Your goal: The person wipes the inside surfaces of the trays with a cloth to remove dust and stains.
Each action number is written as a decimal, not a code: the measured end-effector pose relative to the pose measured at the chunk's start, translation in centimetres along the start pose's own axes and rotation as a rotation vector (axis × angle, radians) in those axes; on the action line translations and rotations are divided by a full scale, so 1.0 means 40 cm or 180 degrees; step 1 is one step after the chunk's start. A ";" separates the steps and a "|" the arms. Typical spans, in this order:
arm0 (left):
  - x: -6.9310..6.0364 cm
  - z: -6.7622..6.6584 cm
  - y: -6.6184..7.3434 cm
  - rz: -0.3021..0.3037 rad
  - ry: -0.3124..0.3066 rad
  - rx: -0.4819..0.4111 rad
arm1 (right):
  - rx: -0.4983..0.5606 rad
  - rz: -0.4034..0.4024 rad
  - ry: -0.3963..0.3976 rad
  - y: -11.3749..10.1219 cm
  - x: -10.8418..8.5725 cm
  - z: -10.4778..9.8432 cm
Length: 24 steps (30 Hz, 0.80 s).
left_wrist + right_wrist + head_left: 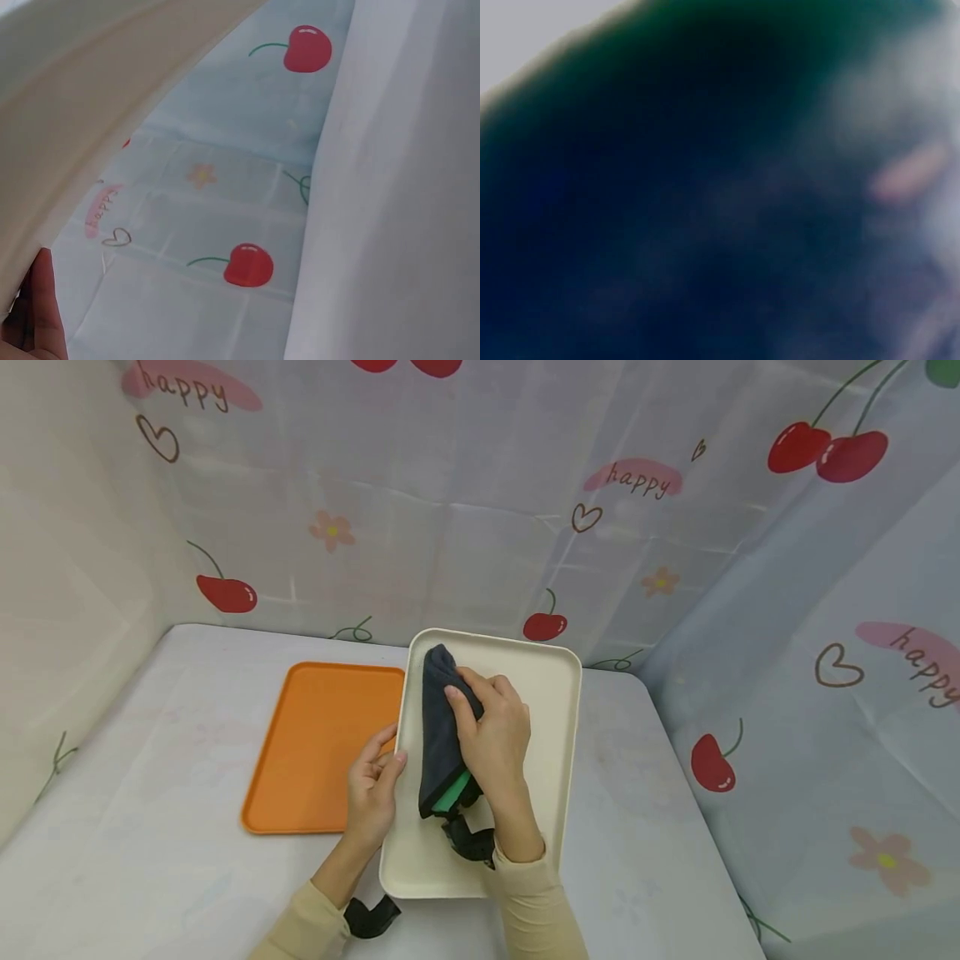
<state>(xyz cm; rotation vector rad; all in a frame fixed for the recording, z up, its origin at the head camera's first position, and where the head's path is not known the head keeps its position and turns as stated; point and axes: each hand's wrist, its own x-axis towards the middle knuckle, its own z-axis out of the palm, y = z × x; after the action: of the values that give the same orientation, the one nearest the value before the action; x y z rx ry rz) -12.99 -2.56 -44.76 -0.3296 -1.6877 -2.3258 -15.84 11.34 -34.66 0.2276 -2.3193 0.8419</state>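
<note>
A cream tray (pixel 525 860) is tilted up off the table, its left edge gripped by my left hand (pixel 372 793). Over it, my right hand (pixel 493 735) pinches a dark grey-blue cloth item (pixel 441 735) with a green patch (pixel 452 792) at its lower end. In the left wrist view the tray's underside (pixel 90 97) crosses the upper left, with fingers (pixel 46 307) of my left hand at its edge. The right wrist view is blurred and filled by the dark cloth (pixel 667 210), with a fingertip (pixel 909 176) at the right.
An orange tray (pixel 315 752) lies on the white table (pixel 172 777), left of the cream one and partly behind my left hand. Curtains (pixel 450 552) printed with cherries and flowers stand behind the table and to the right. A black wrist mount (pixel 371 918) is on each wrist.
</note>
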 end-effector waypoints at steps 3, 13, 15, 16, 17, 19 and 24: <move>0.003 -0.004 0.006 -0.0053 0.0058 0.0015 | 0.0009 0.0030 0.0040 0.009 0.000 -0.007; 0.011 -0.013 0.012 -0.0044 0.0144 -0.0016 | -0.0070 0.0238 0.0126 0.043 0.005 -0.035; 0.013 -0.015 0.012 -0.0033 0.0159 -0.0013 | -0.0116 0.0299 0.0129 0.051 0.007 -0.042; 0.014 -0.016 0.013 -0.0031 0.0170 -0.0011 | -0.0144 0.0323 0.0138 0.056 0.008 -0.045; 0.015 -0.018 0.013 -0.0030 0.0178 -0.0015 | -0.0168 0.0358 0.0138 0.061 0.008 -0.048; 0.016 -0.021 0.015 -0.0039 0.0198 -0.0030 | -0.0238 0.0417 0.0140 0.072 0.008 -0.054; 0.020 -0.028 0.018 -0.0077 0.0246 -0.0055 | -0.0400 0.0548 0.0154 0.098 0.007 -0.070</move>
<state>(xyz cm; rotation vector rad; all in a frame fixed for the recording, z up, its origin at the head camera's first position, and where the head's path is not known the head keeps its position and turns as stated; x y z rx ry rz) -13.55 -3.90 -44.18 -0.2208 -1.6452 -2.3399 -16.02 16.16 -34.85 -0.0471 -2.3603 0.7712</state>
